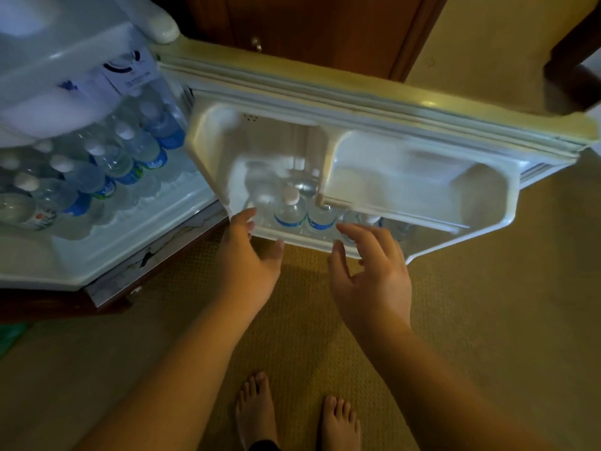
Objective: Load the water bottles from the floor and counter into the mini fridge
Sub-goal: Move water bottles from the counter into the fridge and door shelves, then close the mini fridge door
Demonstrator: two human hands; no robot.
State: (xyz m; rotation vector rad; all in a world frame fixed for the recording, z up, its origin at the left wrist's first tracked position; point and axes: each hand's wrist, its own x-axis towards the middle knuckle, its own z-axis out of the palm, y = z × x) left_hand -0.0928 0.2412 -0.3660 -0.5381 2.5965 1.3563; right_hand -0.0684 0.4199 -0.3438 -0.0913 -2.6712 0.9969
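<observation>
The white mini fridge [107, 255] stands open at the left, its shelf packed with several clear water bottles [107, 157] lying on their sides. Its door [357, 92] swings out toward me. The door's lower shelf [292, 237] holds several upright water bottles [289, 211] with blue labels and white caps. My left hand [250, 258] is at the shelf's left front corner, fingers spread, holding nothing. My right hand [370, 271] hovers open just in front of the shelf's rail, over one capped bottle [370, 219].
A dark wooden cabinet door [309, 30] with a round knob stands behind the fridge door. Dark wooden furniture [572, 70] juts in at the upper right. Tan carpet [487, 304] covers the floor. My bare feet [299, 415] stand below the hands.
</observation>
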